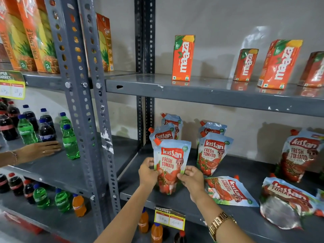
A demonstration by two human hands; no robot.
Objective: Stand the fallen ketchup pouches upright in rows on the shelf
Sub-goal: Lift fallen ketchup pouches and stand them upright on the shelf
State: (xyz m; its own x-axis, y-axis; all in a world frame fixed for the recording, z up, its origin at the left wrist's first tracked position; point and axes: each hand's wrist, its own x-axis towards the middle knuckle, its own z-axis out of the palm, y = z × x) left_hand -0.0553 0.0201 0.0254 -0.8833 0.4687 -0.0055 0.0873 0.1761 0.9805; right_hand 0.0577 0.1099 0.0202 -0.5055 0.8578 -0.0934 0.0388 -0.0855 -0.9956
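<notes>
I am working along the shelf (pixel 175 200): five pouches are standing toward its left end and back, one more far right, while two fallen pouches (pixel 228 191) are lying near the front edge. My left hand (pixel 148 172) and right hand (pixel 191 178) are pinching the front pouch (pixel 171 165) by its sides, steadying it upright.

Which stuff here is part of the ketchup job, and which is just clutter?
Job: held pouch, both hands' grip on it; standing pouches; fallen pouches; shelf.
Not job: mango cartons, pineapple cartons, soda bottles, price tag.
</notes>
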